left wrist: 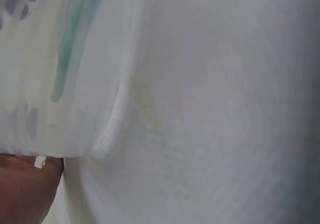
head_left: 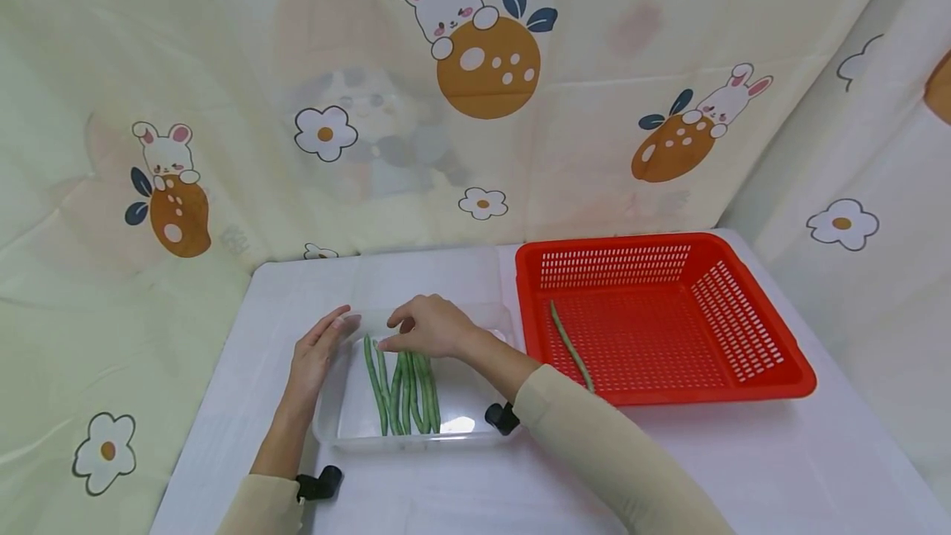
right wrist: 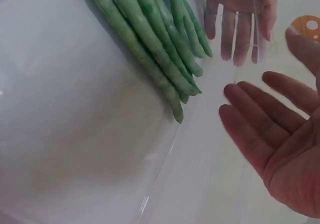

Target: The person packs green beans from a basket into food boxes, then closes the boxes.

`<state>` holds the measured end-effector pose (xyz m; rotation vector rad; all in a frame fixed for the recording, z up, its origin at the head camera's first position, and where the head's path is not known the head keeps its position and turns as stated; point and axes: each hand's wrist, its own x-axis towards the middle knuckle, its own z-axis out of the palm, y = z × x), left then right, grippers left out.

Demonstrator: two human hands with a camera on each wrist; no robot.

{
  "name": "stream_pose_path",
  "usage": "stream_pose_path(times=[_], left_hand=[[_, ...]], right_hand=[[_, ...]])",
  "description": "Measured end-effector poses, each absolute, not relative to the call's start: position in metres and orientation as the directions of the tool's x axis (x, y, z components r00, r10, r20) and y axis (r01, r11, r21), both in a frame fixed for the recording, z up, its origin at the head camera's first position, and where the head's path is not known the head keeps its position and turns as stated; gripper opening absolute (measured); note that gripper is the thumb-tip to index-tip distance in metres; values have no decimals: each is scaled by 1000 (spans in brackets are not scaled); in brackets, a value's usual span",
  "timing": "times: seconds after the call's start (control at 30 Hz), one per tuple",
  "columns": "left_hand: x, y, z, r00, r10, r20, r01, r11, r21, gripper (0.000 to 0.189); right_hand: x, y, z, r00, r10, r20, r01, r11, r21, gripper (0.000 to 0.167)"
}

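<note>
A clear plastic box (head_left: 464,403) holds several green beans (head_left: 416,395) lying lengthwise, side by side. At its back left corner my left hand (head_left: 315,353) rests against the side with fingers extended. In the left wrist view part of the left hand (left wrist: 27,189) appears below the box wall (left wrist: 30,129), and a bean (left wrist: 70,49) shows blurred through the plastic. My right hand (head_left: 431,327) hovers above the beans' far ends. The right wrist view shows the right hand (right wrist: 285,149) with loosely bent fingers, nothing between them, apart from the beans (right wrist: 150,39).
Right of the box stands a red perforated basket (head_left: 743,390) with a single green bean (head_left: 570,345) in its left part. A white cloth covers the table (head_left: 461,494). A printed curtain (head_left: 579,147) hangs behind it.
</note>
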<state>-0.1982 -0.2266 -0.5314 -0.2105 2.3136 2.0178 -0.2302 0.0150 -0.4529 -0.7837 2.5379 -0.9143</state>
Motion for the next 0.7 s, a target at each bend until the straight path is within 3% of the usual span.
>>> stream_pose_path(times=[0.27,0.7], left_hand=[[-198,-226,-532,-988,-62,-141,-148,131,980,48],[-198,-228,-530,-987,-63,-146,-153,126,980,49]], right_hand=[[-230,17,-442,-819,-572,-34,-379,585,-717,58],[-245,49,-423,-885,-465,3,-310,585,-750,51]])
